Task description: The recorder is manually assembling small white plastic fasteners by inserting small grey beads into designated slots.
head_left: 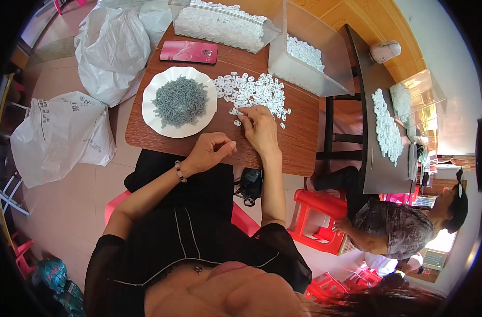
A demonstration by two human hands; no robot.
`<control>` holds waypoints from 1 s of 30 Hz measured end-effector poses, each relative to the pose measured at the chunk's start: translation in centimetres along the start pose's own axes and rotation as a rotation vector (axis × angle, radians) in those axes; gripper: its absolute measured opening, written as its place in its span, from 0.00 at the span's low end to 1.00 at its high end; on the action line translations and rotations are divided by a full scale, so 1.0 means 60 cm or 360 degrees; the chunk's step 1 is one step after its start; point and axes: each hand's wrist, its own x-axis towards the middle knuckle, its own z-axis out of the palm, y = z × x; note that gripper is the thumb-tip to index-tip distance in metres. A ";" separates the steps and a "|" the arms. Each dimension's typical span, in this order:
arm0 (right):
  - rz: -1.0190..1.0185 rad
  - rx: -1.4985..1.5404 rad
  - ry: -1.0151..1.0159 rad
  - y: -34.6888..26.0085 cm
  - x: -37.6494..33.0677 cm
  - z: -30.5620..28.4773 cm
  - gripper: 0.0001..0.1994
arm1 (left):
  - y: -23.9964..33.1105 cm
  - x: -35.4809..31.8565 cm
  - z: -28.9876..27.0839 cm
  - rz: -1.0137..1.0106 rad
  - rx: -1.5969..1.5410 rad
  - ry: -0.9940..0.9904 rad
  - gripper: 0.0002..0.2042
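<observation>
Bags and boxes around the worktop [283,142]

Two white plastic bags [61,134] are seen on the floor left of it; two clear plastic boxes [304,58] are set at its far edge.

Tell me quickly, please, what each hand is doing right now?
Left hand: fingers curled shut above the table edge; whether it holds anything cannot be told.
Right hand: fingertips down on the loose white plastic pieces.

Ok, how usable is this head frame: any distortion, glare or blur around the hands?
Head view: strong fisheye bending and a dark rim; table edges curve. Both the right hand and left hand are sharp, evenly lit. Daylight blows out the lower right corner.
</observation>
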 end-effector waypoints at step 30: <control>-0.0099 0.1735 -0.0279 -0.025 -0.068 -0.014 0.04 | 0.078 -0.020 -0.023 -0.0609 -0.0877 -0.0138 0.11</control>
